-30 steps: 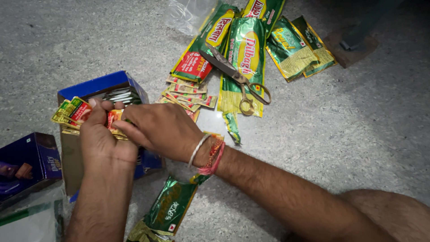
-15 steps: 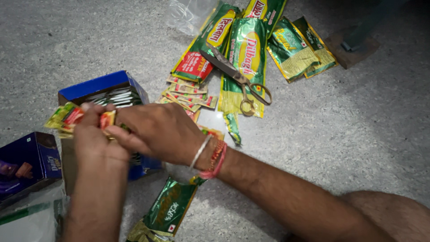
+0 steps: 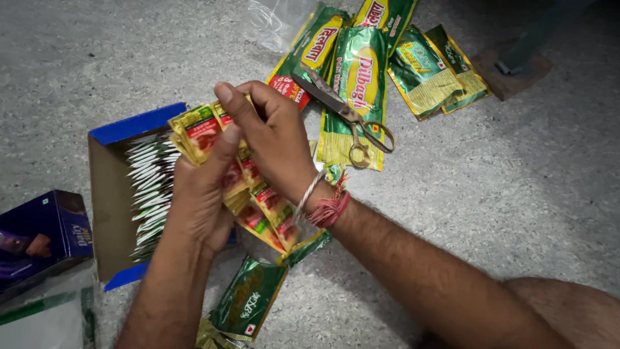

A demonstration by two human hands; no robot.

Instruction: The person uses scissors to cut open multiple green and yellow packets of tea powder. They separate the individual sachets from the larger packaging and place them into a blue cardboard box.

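My left hand (image 3: 200, 197) and my right hand (image 3: 274, 139) together hold a strip of small yellow, red and green sachets (image 3: 197, 129) above the floor. The strip hangs down below my right wrist, where more sachets (image 3: 274, 216) show. My right wrist wears a metal bangle and red threads (image 3: 323, 203). Just left of my hands stands an open blue cardboard box (image 3: 113, 194) with several silvery sachets (image 3: 152, 187) stacked on edge inside.
Large green and yellow foil packets (image 3: 358, 84) lie on the grey floor behind my hands, with metal scissors (image 3: 345, 116) on top. An emptied green packet (image 3: 248, 300) lies near my forearm. A dark blue box (image 3: 42, 232) and clear plastic (image 3: 274, 22) are also there.
Both hands have lifted away from the blue box toward the middle, bringing the sachet strip up with them; the strip now hangs longer below my right wrist.
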